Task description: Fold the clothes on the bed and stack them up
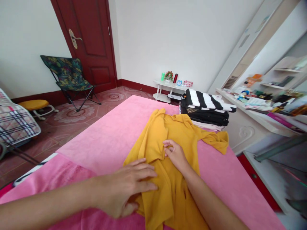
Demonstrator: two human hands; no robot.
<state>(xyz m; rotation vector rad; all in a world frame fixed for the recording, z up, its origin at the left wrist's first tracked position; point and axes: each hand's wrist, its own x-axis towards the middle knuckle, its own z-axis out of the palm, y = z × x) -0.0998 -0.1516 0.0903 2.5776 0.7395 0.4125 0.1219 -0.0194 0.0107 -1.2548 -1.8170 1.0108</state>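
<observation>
A mustard-yellow long-sleeved top [184, 134] lies spread over a pink bedspread. One sleeve stretches out to the right, while the cloth along its left side is folded in over the body. My left hand [129, 185] rests at the left edge of the top, palm down with fingers apart, touching the cloth. On the middle of the top, my right hand [176, 155] has its thumb and fingers curled together at the edge of the folded-over part, pinching the fabric. The top's lower end runs out of view at the bottom, partly behind my right forearm.
Folded clothes [206, 108], a black-and-white striped piece uppermost, are stacked at the bed's far right corner. The pink bedspread [107, 134] extends left. Beyond stand a small white table [172, 85], a folding chair [69, 75] and a yellow stool [35, 104]. A cluttered dresser [259, 118] flanks the right.
</observation>
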